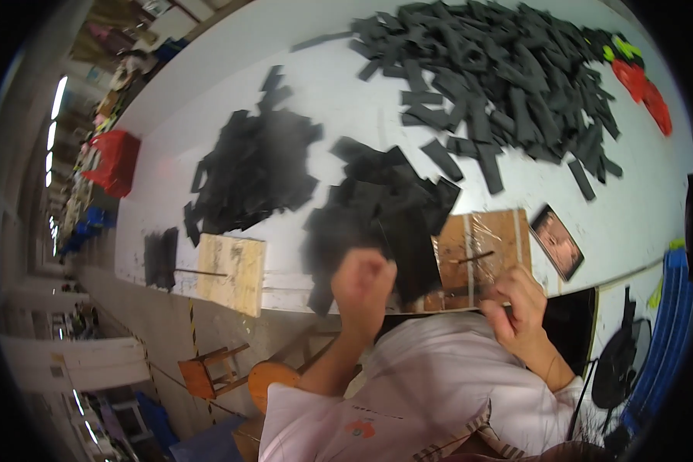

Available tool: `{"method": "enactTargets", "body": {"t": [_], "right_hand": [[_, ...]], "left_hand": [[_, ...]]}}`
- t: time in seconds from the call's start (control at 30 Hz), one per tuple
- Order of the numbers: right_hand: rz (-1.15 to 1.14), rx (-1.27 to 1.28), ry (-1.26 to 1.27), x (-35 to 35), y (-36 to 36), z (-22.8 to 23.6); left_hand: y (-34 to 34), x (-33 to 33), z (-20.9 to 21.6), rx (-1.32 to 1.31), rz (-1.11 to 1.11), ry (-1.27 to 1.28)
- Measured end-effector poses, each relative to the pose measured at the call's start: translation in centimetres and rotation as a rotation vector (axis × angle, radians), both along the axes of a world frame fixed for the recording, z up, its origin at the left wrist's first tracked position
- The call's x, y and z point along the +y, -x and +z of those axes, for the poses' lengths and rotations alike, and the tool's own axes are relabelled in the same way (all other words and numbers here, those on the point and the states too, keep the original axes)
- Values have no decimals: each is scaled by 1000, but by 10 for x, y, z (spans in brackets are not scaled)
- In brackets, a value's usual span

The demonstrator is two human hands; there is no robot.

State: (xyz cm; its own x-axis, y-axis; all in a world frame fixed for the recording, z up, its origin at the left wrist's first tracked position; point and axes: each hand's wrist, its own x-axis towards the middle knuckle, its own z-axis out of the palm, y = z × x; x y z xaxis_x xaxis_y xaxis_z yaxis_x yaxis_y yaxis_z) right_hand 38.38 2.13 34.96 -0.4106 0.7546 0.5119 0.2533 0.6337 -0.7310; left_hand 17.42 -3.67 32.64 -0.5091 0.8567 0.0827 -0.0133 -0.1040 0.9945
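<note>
Judging the step in hand: the person is appearing to work single dark strips at the near edge of the white tabletop (300, 254), with the middle pile (377, 196) serving as the nearest stock. The left grip (362, 283) is showing blurred in front of that pile, fingers curling inward; whether it is clasping a strip, I cannot tell. The right grip (518, 304) is hanging at the near right corner of the tape-covered brown board (503, 231), fingers bent and thumb close to the index finger — again I cannot tell if anything thin is being pinched.

Position of the strips: the middle pile is lying just left of the brown board, its nearest pieces reaching toward the person. A second pile (254, 169) is sitting farther left, and a large heap (493, 85) is spreading over the far right. A short dark rod (476, 257) is resting on the brown board. Farther left, a pale wooden board (235, 266) is carrying a thin rod (202, 272) that is pointing toward a small dark stack (160, 258); whether it is entering the stack is too blurred to tell. A phone-like device (558, 242) is lying just right of the brown board.

Next move, as a judgement: it is calling for both grips to be meeting over one strip — fingertips separating it cleanly from its neighbours. Possible trouble: soft-looking pieces clinging together and coming up double.
</note>
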Motion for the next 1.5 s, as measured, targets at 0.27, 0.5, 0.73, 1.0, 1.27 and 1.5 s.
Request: {"method": "enactTargets", "body": {"t": [0.27, 0.5, 0.73, 1.0, 1.27, 1.5], "right_hand": [[62, 124, 1068, -3, -4, -10], [290, -48, 771, 18, -19, -7], [517, -304, 634, 37, -28, -3], [642, -408, 640, 41, -20, -2], [288, -512, 192, 29, -15, -10], [30, -33, 447, -13, -7, -14]], "left_hand": [[-53, -25, -22, -172, -397, -10], [-36, 16, -3, -542, -594, 163], [-19, 46, 28, -108, -924, 411], [-16, 50, 34, 112, -1076, 471], [-32, 33, 17, 407, -826, 316], [-72, 5, -7, 348, -332, 66]]}}
